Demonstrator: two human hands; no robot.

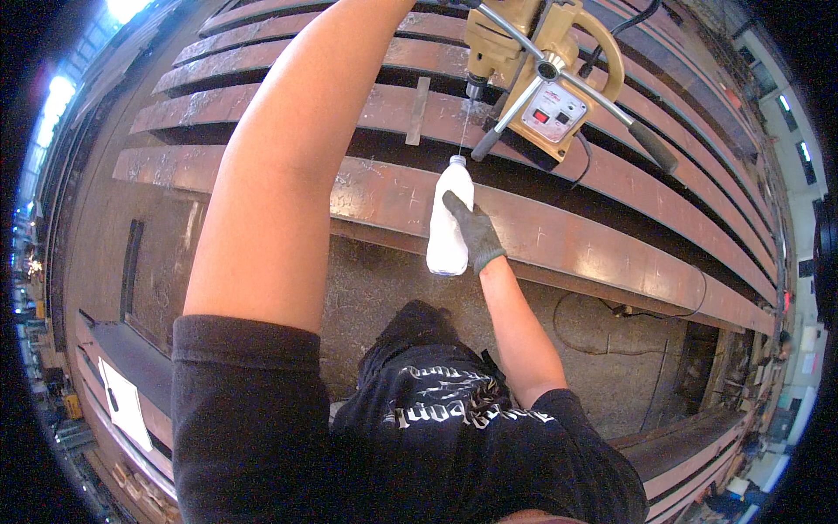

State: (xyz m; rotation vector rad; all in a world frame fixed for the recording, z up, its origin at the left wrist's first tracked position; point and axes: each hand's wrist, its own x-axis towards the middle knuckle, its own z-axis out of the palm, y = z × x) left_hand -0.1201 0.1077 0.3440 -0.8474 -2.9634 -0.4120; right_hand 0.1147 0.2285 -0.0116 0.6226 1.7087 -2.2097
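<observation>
White plastic squeeze bottle (448,225) held upright over the near rusty steel beam (594,249), nozzle pointing up toward the drill bit (475,87). Thin stream of liquid visible between nozzle and bit. Bottle clasped from its right side by the right hand (476,231), in a dark grey knit glove, fingers wrapped round the body of the bottle. Bare right forearm coming up from the lower middle of the view.

Just above the bottle: yellow-tan magnetic drill (532,70) standing on the next beam (262,100), bit pointing down at the steel. Grey panel with a red switch (553,112) on the drill's face. Three-spoke feed handle (559,83) with black grips spread across the front of the machine. Black cable (642,17) leaving the drill toward upper right.

Left arm (279,166) bare, reaching up and away to the top edge near the drill; left hand out of view past the frame, so its grip cannot be told.

Small flat steel strip (418,110) lying on the beam left of the drill. More rusty beams in parallel rows beyond. Concrete floor (602,349) below the near beam, with a thin cable trailing across it. Black printed T-shirt (436,419) at bottom.
</observation>
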